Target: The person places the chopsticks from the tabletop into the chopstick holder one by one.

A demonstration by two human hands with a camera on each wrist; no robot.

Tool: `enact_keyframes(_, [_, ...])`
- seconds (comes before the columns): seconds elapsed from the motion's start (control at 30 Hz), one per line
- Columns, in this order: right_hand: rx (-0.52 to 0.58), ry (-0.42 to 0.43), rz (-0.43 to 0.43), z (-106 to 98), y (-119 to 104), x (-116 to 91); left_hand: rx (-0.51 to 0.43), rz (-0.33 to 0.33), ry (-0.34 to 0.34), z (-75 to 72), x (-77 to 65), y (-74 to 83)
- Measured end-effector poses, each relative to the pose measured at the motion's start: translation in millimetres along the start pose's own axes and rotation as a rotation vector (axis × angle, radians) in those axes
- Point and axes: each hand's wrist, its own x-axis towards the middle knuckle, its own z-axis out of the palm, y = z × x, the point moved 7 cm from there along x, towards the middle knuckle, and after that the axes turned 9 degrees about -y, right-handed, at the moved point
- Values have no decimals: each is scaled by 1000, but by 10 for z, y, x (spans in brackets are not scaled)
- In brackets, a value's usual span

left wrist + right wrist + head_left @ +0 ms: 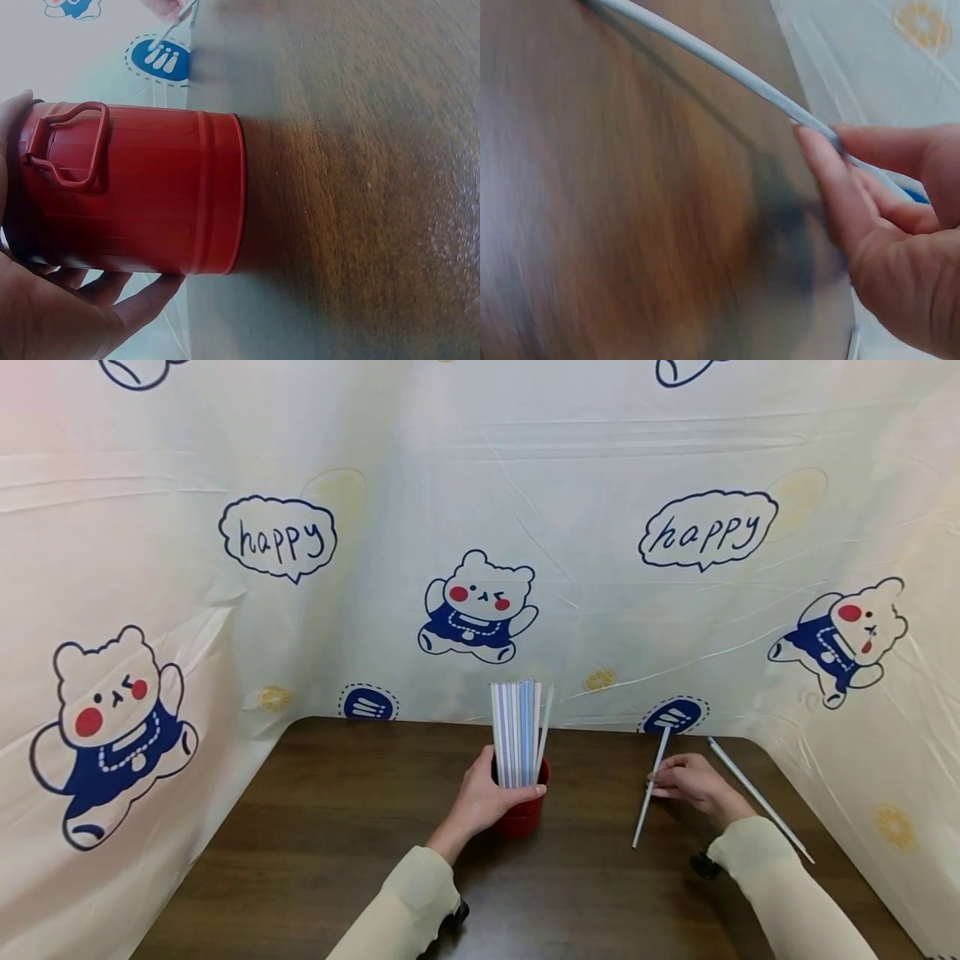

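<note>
A small red metal bucket (157,187) with a wire side handle stands on the table, packed with a bundle of upright pale blue, lilac and white straws (516,735). One pale straw (545,727) leans apart from the bundle on the right. My left hand (483,797) grips the bucket near its rim, thumb across the front and fingers round the far side. To the right, my right hand (693,785) pinches a single light-blue straw (727,67) between thumb and fingertips. That straw slants over the table, its lower end pointing toward me.
Beyond my right hand, pale straws (757,797) lie slantwise near the right edge of the brown wooden table (337,827). A white printed curtain (375,568) with cartoon bears hangs close behind the table and along both sides.
</note>
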Motion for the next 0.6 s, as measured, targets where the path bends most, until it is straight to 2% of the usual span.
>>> enact_keyframes(0.13, [21, 119, -89, 117, -163, 48, -5, -1, 0, -1, -2, 15])
enact_keyframes(0.27, [64, 191, -177, 251, -319, 92, -1, 8, -3, -8, 10, 28])
enact_keyframes(0.4, [86, 199, -258, 411, -541, 113, 1, 12, -7, -3, 9, 21])
enact_keyframes(0.6, [54, 237, -372, 661, -1048, 74, -21, 16, -10, 4, 0, 3])
